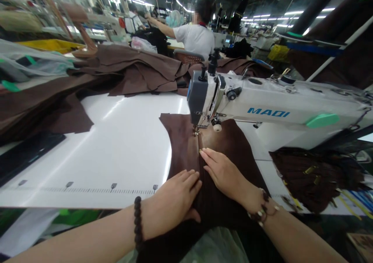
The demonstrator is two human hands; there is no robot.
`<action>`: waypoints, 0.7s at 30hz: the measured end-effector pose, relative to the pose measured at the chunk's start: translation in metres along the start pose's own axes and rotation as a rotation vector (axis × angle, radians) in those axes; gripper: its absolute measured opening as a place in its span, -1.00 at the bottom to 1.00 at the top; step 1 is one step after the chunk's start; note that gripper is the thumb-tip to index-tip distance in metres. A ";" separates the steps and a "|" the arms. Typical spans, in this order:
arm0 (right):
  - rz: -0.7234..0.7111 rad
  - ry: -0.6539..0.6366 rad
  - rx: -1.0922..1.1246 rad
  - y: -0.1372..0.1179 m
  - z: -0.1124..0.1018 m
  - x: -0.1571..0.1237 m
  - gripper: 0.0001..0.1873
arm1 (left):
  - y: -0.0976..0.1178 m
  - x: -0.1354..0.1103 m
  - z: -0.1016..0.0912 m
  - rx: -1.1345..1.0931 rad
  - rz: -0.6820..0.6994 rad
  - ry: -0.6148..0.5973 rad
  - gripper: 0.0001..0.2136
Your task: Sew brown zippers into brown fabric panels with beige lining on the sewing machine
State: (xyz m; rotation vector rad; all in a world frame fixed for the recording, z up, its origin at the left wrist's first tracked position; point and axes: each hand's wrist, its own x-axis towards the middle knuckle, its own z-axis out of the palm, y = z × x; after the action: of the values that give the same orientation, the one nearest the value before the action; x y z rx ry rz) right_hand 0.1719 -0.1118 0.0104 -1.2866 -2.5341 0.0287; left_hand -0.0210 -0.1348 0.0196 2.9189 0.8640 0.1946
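Note:
A dark brown panel (183, 138), leather-like, lies under the needle and presser foot (196, 131) of a white sewing machine (271, 107). Down its middle runs a narrow zipper-like strip (200, 141) with a small brass-coloured piece near my right fingertips. My left hand (177, 195) rests flat on the panel, left of the strip, fingers stretched out and thumb apart. My right hand (223, 173) lies on the panel's right side, fingers extended, its fingertips touching the strip just in front of the foot. The near part of the panel hangs over the table edge.
Brown cut pieces (136, 68) are piled along the back and left of the white table (125, 138). A dark phone-like slab (32, 154) lies at left. Brown pieces with brass-coloured pulls (309, 177) lie at right. Another person (194, 37) sits beyond the machine.

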 end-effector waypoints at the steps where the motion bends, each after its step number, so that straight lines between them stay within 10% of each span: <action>1: 0.014 -0.015 -0.007 0.003 0.004 0.004 -0.60 | 0.000 0.000 0.000 -0.001 -0.006 0.014 -0.34; 21: 0.140 0.024 0.018 -0.007 0.016 0.004 -0.60 | -0.010 -0.005 0.016 -0.032 0.050 -0.007 -0.41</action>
State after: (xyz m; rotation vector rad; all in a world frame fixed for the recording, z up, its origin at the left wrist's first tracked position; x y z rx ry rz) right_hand 0.1596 -0.1105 -0.0031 -1.4468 -2.4141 0.0657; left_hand -0.0280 -0.1297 0.0021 2.9120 0.7803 0.1993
